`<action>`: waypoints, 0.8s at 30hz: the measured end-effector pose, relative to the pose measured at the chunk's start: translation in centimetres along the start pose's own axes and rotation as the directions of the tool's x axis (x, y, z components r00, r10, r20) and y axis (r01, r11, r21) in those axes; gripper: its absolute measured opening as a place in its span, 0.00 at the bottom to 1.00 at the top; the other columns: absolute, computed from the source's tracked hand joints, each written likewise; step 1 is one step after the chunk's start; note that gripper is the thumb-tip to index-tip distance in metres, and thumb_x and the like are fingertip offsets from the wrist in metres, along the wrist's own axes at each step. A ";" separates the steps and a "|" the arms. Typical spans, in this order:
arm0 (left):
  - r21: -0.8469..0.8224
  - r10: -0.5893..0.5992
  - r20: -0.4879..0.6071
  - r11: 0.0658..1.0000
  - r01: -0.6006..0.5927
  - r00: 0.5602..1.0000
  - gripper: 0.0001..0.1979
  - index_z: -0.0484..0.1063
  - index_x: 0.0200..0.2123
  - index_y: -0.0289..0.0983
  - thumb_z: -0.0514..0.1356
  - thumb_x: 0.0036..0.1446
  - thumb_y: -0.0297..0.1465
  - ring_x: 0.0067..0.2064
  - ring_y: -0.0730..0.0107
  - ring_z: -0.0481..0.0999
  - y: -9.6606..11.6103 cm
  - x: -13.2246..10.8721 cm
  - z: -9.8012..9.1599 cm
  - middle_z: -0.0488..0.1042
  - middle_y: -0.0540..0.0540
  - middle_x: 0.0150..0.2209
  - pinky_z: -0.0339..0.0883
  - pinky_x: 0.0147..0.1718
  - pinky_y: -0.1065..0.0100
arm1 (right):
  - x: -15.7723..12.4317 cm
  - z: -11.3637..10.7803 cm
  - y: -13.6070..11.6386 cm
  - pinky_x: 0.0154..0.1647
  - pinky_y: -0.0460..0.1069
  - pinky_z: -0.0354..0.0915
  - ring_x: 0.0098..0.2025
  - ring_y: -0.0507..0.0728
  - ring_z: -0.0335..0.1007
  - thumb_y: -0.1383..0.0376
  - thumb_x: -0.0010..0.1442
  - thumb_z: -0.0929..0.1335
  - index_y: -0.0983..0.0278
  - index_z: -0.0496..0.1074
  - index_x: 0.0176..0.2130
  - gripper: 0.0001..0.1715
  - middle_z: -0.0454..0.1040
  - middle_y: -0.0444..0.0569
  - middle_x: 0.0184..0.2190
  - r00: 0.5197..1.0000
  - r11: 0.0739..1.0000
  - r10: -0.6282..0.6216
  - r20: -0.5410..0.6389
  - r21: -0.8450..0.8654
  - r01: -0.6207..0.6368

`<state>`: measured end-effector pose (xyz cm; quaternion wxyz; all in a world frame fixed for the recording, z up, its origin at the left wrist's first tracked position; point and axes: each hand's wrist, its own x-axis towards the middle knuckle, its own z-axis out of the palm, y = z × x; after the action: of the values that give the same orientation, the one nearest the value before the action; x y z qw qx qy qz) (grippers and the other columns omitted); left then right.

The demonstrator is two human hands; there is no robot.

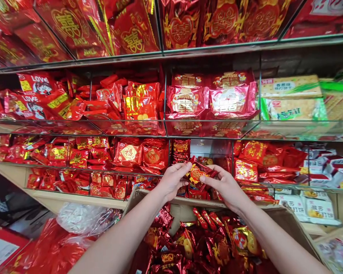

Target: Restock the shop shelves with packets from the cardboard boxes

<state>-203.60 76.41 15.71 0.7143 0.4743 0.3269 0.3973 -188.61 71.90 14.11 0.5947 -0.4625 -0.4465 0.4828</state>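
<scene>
Between both hands is a small red snack packet (196,174) with gold print, held above the rear edge of an open cardboard box (295,224). My left hand (173,179) pinches its left side with thumb and fingers. On the right side, my right hand (224,184) grips it, the thumb lying over the front. Many loose red and gold snack packets (188,243) fill the box below my forearms. Just behind the hands, a shelf compartment holds a stack of similar red packets (181,146) at its left side.
Glass-fronted shelves (125,127) with dividers span the view, filled mostly with red packets. Pale biscuit packs (291,87) with green trim sit at the right. Red plastic bags (54,247) and a clear bag (85,217) lie at lower left.
</scene>
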 end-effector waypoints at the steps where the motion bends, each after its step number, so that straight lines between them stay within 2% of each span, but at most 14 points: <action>1: -0.008 -0.007 -0.002 1.000 0.007 1.000 0.15 0.69 0.30 0.35 0.63 0.43 0.41 0.26 0.80 0.67 0.0 0.0 0.0 0.70 0.52 0.27 0.56 0.22 0.77 | 0.0 0.0 0.0 0.36 0.45 0.63 0.32 0.49 0.68 0.62 0.39 0.73 0.65 0.64 0.38 0.25 0.72 0.44 0.32 1.000 0.999 0.017 -0.003 0.039 -0.017; 6: -0.044 -0.001 -0.058 0.999 -0.002 0.998 0.16 0.65 0.29 0.35 0.60 0.45 0.43 0.24 0.79 0.67 -0.2 0.2 0.1 0.69 0.51 0.27 0.59 0.22 0.75 | -0.2 -0.5 0.3 0.36 0.46 0.64 0.33 0.50 0.69 0.64 0.40 0.73 0.64 0.63 0.39 0.26 0.72 0.45 0.33 0.997 0.977 0.064 0.035 0.202 -0.070; 8: -0.036 0.018 -0.157 0.999 -0.023 0.987 0.16 0.63 0.28 0.35 0.57 0.48 0.43 0.23 0.79 0.68 -0.3 0.4 0.1 0.68 0.51 0.26 0.58 0.21 0.76 | 0.0 -0.8 0.3 0.33 0.45 0.64 0.31 0.49 0.69 0.63 0.40 0.73 0.64 0.63 0.37 0.24 0.72 0.46 0.33 0.995 0.970 0.094 0.018 0.223 -0.095; 10: 0.035 0.094 -0.263 0.996 -0.088 0.960 0.14 0.61 0.28 0.36 0.53 0.51 0.42 0.21 0.81 0.66 -0.4 0.7 0.1 0.66 0.52 0.25 0.55 0.19 0.78 | 0.8 -0.9 -0.1 0.28 0.45 0.64 0.27 0.49 0.68 0.63 0.39 0.73 0.64 0.63 0.35 0.23 0.72 0.45 0.31 0.992 0.977 0.111 -0.065 0.190 -0.097; 12: 0.126 0.178 -0.298 0.981 -0.147 0.938 0.12 0.60 0.28 0.36 0.52 0.51 0.40 0.20 0.83 0.63 -0.6 0.9 0.2 0.64 0.54 0.24 0.51 0.16 0.79 | 2.6 -0.5 -0.8 0.27 0.46 0.64 0.26 0.50 0.67 0.63 0.39 0.72 0.65 0.63 0.34 0.22 0.72 0.45 0.29 0.986 0.997 0.052 -0.161 0.064 -0.042; 14: 0.181 0.208 -0.269 0.970 -0.162 0.940 0.10 0.61 0.26 0.36 0.54 0.49 0.38 0.19 0.82 0.62 -0.7 0.9 0.4 0.63 0.54 0.23 0.50 0.16 0.79 | 5.2 0.5 -1.6 0.30 0.47 0.64 0.29 0.51 0.68 0.65 0.40 0.71 0.65 0.65 0.35 0.19 0.73 0.47 0.31 0.973 0.982 -0.098 -0.208 -0.177 0.061; 16: 0.238 0.221 -0.219 0.957 -0.167 0.950 0.10 0.62 0.24 0.35 0.56 0.47 0.36 0.21 0.80 0.64 -0.9 0.8 0.5 0.64 0.54 0.22 0.51 0.17 0.78 | 8.0 2.0 -2.1 0.35 0.48 0.64 0.34 0.54 0.69 0.66 0.44 0.69 0.67 0.67 0.35 0.15 0.73 0.50 0.34 0.954 0.870 -0.232 -0.190 -0.480 0.116; 18: 0.333 0.254 -0.173 0.924 -0.186 0.952 0.09 0.63 0.23 0.35 0.56 0.47 0.35 0.23 0.78 0.65 -1.0 0.7 0.4 0.63 0.54 0.20 0.54 0.19 0.77 | 10.4 3.4 -2.1 0.35 0.48 0.63 0.35 0.56 0.69 0.66 0.45 0.68 0.68 0.68 0.34 0.12 0.73 0.52 0.34 0.949 0.714 -0.270 -0.162 -0.695 0.085; 20: 0.422 0.287 -0.144 0.883 -0.203 0.947 0.09 0.63 0.24 0.36 0.54 0.49 0.35 0.23 0.77 0.65 -1.1 0.5 0.3 0.62 0.54 0.19 0.55 0.21 0.75 | 12.1 4.4 -1.4 0.35 0.48 0.62 0.35 0.57 0.69 0.66 0.46 0.67 0.69 0.69 0.33 0.11 0.73 0.54 0.33 0.953 0.623 -0.262 -0.150 -0.781 0.049; 24: 0.489 0.300 -0.107 0.846 -0.213 0.948 0.08 0.63 0.24 0.36 0.52 0.50 0.35 0.22 0.77 0.63 -1.1 0.4 0.3 0.63 0.54 0.19 0.55 0.22 0.74 | 13.1 5.1 0.3 0.40 0.51 0.61 0.41 0.62 0.67 0.67 0.46 0.67 0.71 0.68 0.37 0.16 0.71 0.60 0.38 0.935 0.556 -0.309 -0.171 -0.830 0.032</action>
<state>-202.90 76.37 14.70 0.4853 0.6352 0.4101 0.4391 -191.90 85.43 15.85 0.4184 -0.7047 -0.5666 0.0859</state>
